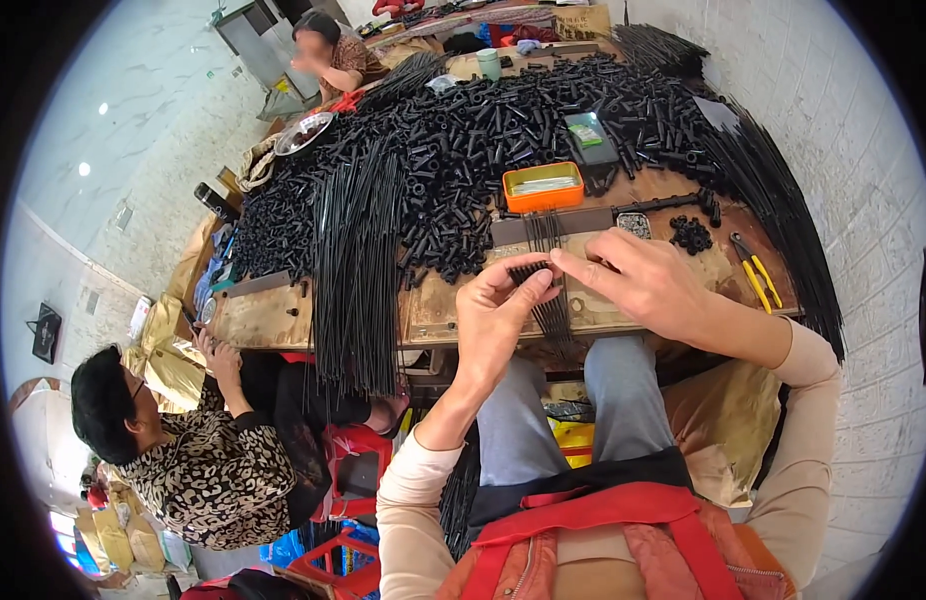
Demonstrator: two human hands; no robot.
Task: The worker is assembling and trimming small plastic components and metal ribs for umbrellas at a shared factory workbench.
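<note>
— What do we have in our hands?

— Our left hand is closed, thumb and fingers pinched on the near ends of a small row of thin black rods. Our right hand comes in from the right with the forefinger stretched out, its tip touching the same rods; the other fingers are loosely curled, holding nothing that we can see.

— And where do those rods lie?

— Across a dark flat bar at the near edge of the worn wooden table, just in front of our knees.

— Any boxes or packets around?

— An orange rectangular tin stands just behind the bar, with pale contents. Further back a grey flat box carries a small green label. A small metal tin of tiny parts sits right of the bar, near a cluster of black rings and yellow-handled pliers.

— And the rest?

— A big heap of short black tubes covers the table, and a long bundle of black rods hangs over its edge. Gold foil bags lie beside a seated person in a spotted top.
</note>
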